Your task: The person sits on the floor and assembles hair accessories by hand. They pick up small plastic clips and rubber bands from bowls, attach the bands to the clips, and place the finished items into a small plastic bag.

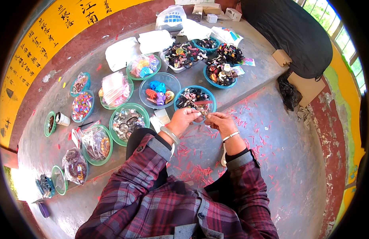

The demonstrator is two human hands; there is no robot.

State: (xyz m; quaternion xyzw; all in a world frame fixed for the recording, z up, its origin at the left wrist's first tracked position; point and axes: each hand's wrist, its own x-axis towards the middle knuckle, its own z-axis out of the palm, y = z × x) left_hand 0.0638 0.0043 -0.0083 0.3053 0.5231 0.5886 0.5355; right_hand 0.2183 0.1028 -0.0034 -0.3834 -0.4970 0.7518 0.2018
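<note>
My left hand and my right hand meet in front of me, fingers pinched together on a small clear packet with a hair accessory in it. Both hands hover just below a blue bowl full of dark hair clips. A pale bangle sits on my left wrist and a thin white band on my right. My plaid sleeves come in from the lower edge.
Several green and blue bowls of colourful accessories cover the raised concrete step. White plastic bags and small boxes lie at the back. Red scraps litter the floor. A black cloth bundle and cardboard sit right.
</note>
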